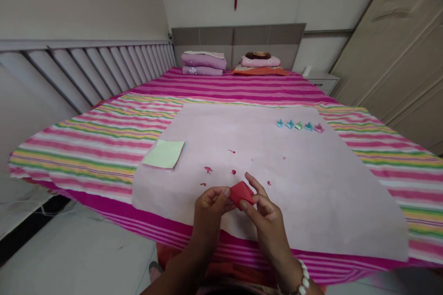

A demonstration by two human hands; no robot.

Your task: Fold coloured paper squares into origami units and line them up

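A small folded red paper (241,193) is held above the near edge of the pale sheet (311,193). My left hand (212,206) pinches its left corner between thumb and fingers. On the other side, my right hand (266,212) grips the lower right part, thumb in front, with the index finger raised off the paper. Printed on or lying on the sheet just beyond are several small red marks or scraps, such as one red piece (208,169); which of the two I cannot tell.
A stack of square paper (164,154), pale green on top, lies at the left. Several small folded paper pieces (299,125) in blue, green and pink stand in a row at the far right. Striped bedding (114,124) surrounds the sheet. Folded purple bedding (203,61) sits by the headboard.
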